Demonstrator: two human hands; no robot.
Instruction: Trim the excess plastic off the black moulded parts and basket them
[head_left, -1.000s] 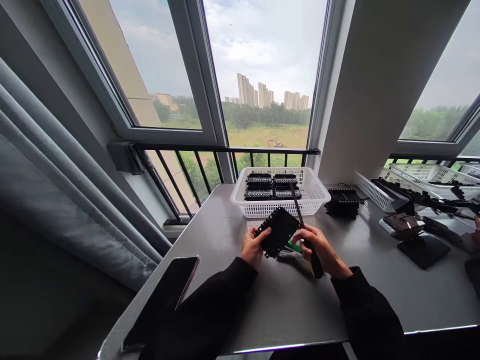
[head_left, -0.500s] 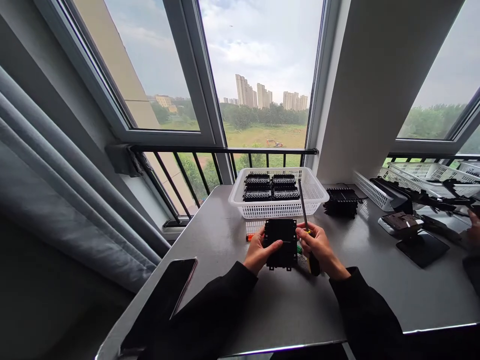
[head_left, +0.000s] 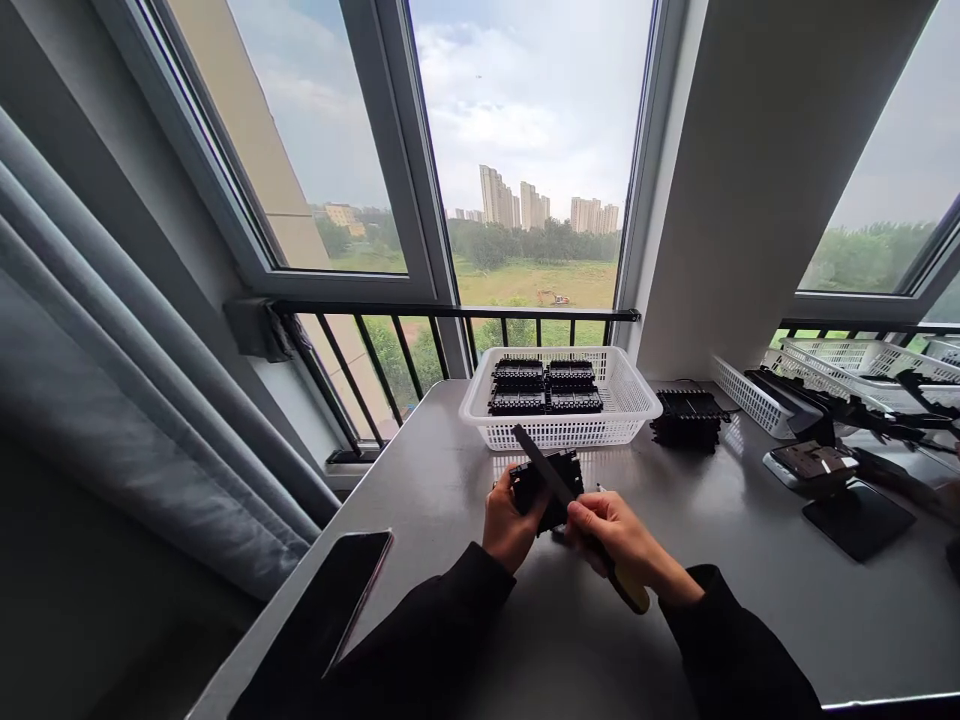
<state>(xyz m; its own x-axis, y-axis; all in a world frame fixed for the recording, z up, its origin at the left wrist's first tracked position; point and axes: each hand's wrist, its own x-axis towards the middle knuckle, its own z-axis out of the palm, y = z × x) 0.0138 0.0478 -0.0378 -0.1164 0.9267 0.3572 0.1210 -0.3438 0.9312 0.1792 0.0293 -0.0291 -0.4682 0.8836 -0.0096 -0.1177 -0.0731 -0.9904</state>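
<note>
My left hand (head_left: 506, 528) is closed round a black rectangular plastic part (head_left: 569, 470), which is held tilted above the table. In my right hand (head_left: 621, 542) is a flat file (head_left: 538, 457) with a yellow and black handle, its dark blade pointing up and to the left. The blade crosses in front of the part; whether it touches the part I cannot tell. Just beyond my hands stands a white plastic basket (head_left: 559, 435) with several similar black parts (head_left: 517, 400) stacked in it.
More black parts (head_left: 686, 420) are stacked right of the basket. A dark flat phone-like device (head_left: 322, 610) lies at the left table edge. Further right are a stand with a black base (head_left: 859, 520), another white basket (head_left: 750, 395) and long black pieces. A window railing runs behind.
The black part has been turned from facing me flat to tilted. The file has swung from upright beside the part to slanting left across it.
</note>
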